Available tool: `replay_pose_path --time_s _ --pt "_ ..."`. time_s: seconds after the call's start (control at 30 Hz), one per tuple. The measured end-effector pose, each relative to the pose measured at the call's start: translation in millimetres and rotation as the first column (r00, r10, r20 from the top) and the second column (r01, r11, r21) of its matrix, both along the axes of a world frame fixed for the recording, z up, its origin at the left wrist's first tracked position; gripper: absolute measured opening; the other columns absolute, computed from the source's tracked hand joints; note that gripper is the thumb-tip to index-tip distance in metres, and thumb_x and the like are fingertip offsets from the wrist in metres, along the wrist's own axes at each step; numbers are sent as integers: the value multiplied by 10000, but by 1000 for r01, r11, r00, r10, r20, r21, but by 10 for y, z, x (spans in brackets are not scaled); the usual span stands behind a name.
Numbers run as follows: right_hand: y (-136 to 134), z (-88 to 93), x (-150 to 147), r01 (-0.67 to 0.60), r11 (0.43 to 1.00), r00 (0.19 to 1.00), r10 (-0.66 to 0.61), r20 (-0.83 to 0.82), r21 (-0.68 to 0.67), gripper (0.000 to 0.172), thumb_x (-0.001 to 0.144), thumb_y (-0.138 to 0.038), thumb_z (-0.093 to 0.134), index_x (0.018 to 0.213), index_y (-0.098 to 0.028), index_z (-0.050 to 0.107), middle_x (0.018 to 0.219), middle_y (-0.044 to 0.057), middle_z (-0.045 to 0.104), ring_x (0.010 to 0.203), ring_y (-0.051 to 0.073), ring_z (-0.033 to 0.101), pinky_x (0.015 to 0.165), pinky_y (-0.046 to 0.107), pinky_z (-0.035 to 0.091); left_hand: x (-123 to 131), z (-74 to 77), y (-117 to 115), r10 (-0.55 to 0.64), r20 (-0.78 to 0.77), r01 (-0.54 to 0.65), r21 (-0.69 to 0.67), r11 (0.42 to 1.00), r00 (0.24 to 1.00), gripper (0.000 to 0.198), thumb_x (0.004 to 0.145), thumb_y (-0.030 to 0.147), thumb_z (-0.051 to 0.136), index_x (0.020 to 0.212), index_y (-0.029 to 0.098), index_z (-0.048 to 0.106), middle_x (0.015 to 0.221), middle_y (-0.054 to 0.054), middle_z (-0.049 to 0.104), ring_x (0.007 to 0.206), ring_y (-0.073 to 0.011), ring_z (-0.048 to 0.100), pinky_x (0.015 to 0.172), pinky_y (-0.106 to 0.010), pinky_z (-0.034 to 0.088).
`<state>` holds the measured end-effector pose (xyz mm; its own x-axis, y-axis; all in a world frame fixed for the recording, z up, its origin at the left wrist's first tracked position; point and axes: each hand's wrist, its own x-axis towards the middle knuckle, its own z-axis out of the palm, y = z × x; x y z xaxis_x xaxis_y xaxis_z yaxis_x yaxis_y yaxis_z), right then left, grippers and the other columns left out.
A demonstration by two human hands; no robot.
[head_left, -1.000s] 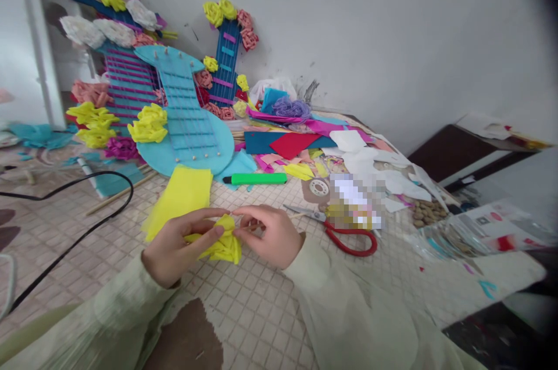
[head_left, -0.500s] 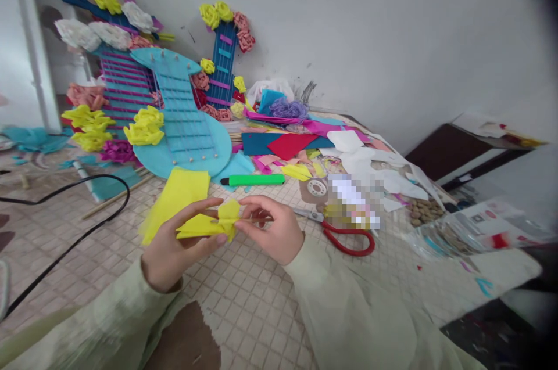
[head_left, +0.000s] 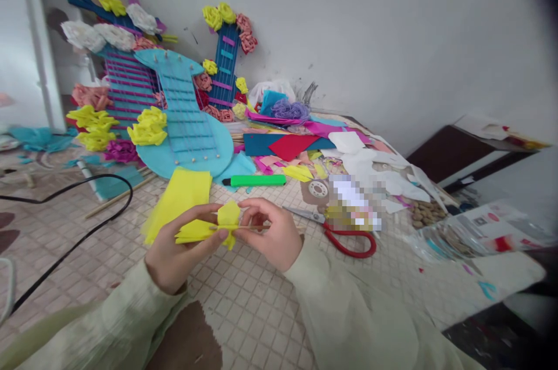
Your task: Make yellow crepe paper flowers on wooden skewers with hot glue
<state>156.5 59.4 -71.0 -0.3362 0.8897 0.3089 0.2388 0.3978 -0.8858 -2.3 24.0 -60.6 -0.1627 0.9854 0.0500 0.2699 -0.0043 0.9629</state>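
My left hand [head_left: 176,245] is closed on folded yellow crepe paper [head_left: 192,233], its thumb and fingers pinching near a thin wooden stick. My right hand [head_left: 272,233] is closed round the thin wooden stick [head_left: 253,227], which runs crosswise through its fingers. A yellow paper petal [head_left: 227,214] stands up around the stick between both hands, and a small yellow tip hangs below it. Behind my left hand a stack of yellow crepe sheets [head_left: 187,187] lies on the table. Red-handled scissors [head_left: 349,242] rest to the right of my right hand.
Behind the hands lie a green box cutter [head_left: 257,180] and a tape roll [head_left: 318,187]. Light-blue [head_left: 185,137] and dark-blue [head_left: 224,71] string-instrument shapes with paper flowers lean at the back. A black cable [head_left: 70,248] curves at left; coloured paper scraps [head_left: 296,146] cover the rear.
The stick now shows farther out to the right of my right hand. The yellow petal is turned slightly upright. Both hands stay nearly in place.
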Motion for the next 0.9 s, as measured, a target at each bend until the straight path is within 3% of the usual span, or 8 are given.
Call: replay_pose_path --time_s 0.23,0.4,0.57,0.63,0.73,0.8,0.9 --pt "-9 16 1 -75 995 997 73 35 63 269 698 -197 605 954 -175 527 716 -5 572 594 91 512 542 187 445 -124 -46 73 -67 -190 60 -41 997 979 356 630 394 615 919 190 570 734 -7 649 612 -155 617 541 -236 515" --pt "1 4 4 -93 993 994 89 59 68 268 719 -168 579 975 -185 500 698 -8 606 613 97 566 550 181 455 -138 -71 90 -58 -161 49 -59 997 985 347 618 394 616 904 202 579 722 -3 670 613 -172 631 548 -259 526" --pt "-27 -7 -13 -10 988 997 -2 76 155 142 703 -172 592 771 -191 470 687 -17 569 603 94 562 538 180 456 -124 -88 79 -67 -111 56 -93 994 992 354 595 369 638 898 197 583 777 -18 680 668 -191 648 582 -274 537" --pt "-27 -15 -15 -3 975 994 -22 111 223 115 723 -185 578 738 -189 465 687 -13 559 606 97 549 553 191 458 -124 -91 80 -57 -121 46 -87 995 991 360 597 364 630 908 189 584 775 -23 677 666 -188 645 589 -272 534" --pt "-4 -33 -7 -106 932 982 44 182 345 20 777 -182 523 796 -175 517 725 17 577 657 113 549 596 212 464 -130 -83 99 -35 -161 23 -76 997 986 369 592 370 619 911 186 590 730 -16 676 627 -183 639 565 -273 530" --pt "18 -45 2 -179 894 972 96 215 410 80 807 -172 487 849 -162 554 782 48 599 714 127 558 643 229 469 -140 -77 117 -28 -185 16 -68 998 982 367 587 378 619 900 188 597 706 -11 679 616 -186 639 555 -276 529" --pt "39 -60 9 -181 874 972 89 216 450 132 832 -167 454 862 -158 582 821 64 615 751 132 563 682 237 469 -166 -80 135 -47 -195 32 -78 996 980 365 587 384 625 896 192 602 712 -10 684 632 -191 642 562 -280 532"
